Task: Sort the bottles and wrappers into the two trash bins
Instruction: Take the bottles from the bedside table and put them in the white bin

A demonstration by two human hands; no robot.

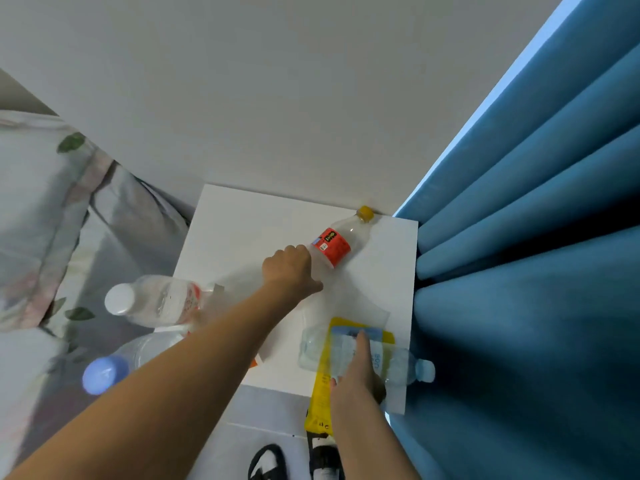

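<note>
My left hand [289,268] grips the red-label bottle [337,240] on the table [242,230]; my right hand [356,372] holds the yellow wrapper [322,386]. No bins visible, several bottles left.

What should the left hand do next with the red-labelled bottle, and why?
Probably lift it off the table. The left hand already grips the base end of the red-labelled bottle, which lies on its side on the white table, its yellow cap at the wall. No bin is in view.

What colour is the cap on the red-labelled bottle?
Yellow: the cap of the bottle, seen in the head view.
</note>
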